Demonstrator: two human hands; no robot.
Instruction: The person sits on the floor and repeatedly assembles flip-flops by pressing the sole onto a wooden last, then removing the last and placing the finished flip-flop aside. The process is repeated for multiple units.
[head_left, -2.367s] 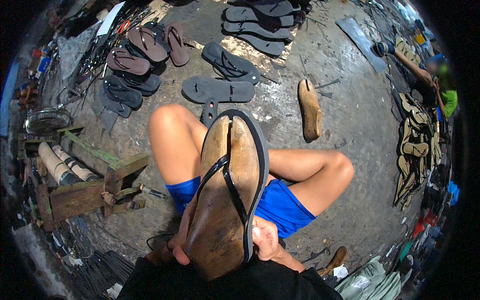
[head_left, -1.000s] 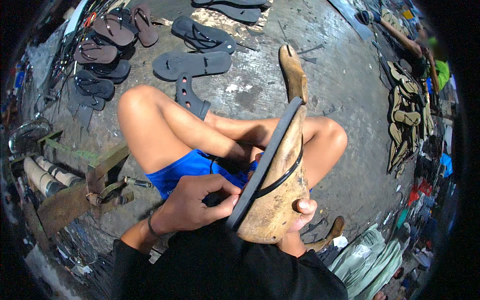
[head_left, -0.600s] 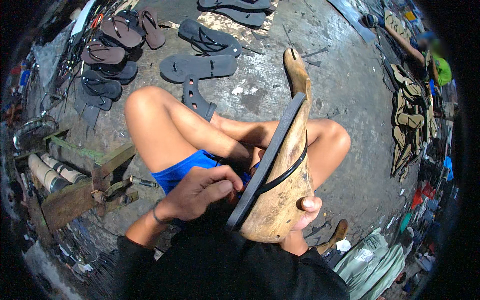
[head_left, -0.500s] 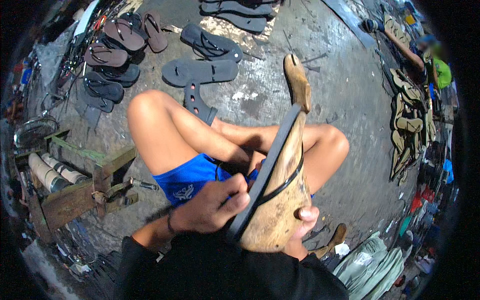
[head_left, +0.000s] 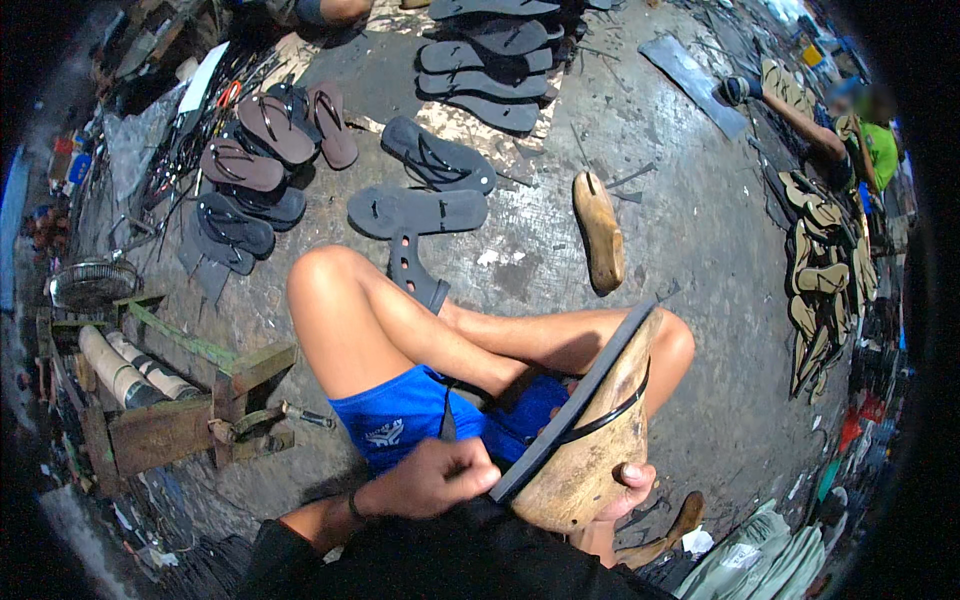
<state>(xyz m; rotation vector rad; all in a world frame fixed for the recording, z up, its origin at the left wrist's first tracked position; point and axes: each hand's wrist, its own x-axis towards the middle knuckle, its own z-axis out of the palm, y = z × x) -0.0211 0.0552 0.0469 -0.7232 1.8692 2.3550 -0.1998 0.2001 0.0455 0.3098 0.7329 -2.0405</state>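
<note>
My right hand [head_left: 632,492] grips a wooden shoe last [head_left: 572,484], its thumb by a dark hole near the heel. A dark grey flip-flop [head_left: 575,402] is fitted against the last, its sole facing left. The black strap [head_left: 612,414] of this flip-flop crosses over the wood. Close to the heel end of the sole is my left hand [head_left: 435,478], closed with fingers curled; whether anything is inside it is hidden. A second wooden last [head_left: 598,232] lies on the floor beyond my crossed legs.
Brown flip-flops [head_left: 275,130] and grey flip-flops [head_left: 235,232] lie at the far left. Loose grey soles [head_left: 485,85] are lined up at the back. A wooden frame [head_left: 165,435] stands left; beige flip-flops [head_left: 822,280] and another person's arm [head_left: 810,125] are at right.
The whole view has shifted, so the floor things appear lower. Relative to the sole, my left hand has moved toward its heel end. My right hand still holds the last.
</note>
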